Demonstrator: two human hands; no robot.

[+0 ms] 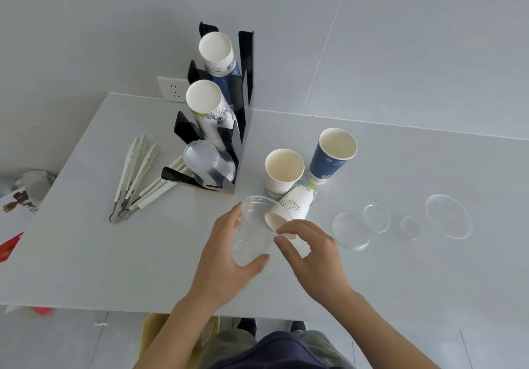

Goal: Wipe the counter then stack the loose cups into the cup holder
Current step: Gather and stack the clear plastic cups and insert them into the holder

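A clear plastic cup (pixel 252 234) is tilted above the white counter (pixel 114 254), and my left hand (pixel 226 260) grips its side. My right hand (pixel 312 257) pinches the cup's rim with thumb and forefinger. Just behind it a white paper cup (pixel 292 207) lies on its side. A second white paper cup (pixel 283 172) and a blue paper cup (pixel 332 157) stand upright further back. The black cup holder (pixel 243 88) at the back left has three slots, holding a blue stack (pixel 217 54), a white stack (pixel 207 102) and a clear stack (pixel 206 162).
Several clear plastic lids (pixel 350 230) lie on the counter to the right, the largest (pixel 448 215) farthest right. White tongs (pixel 134 177) lie left of the holder. A wall socket (pixel 173 89) sits behind it. The counter's near edge runs just below my wrists.
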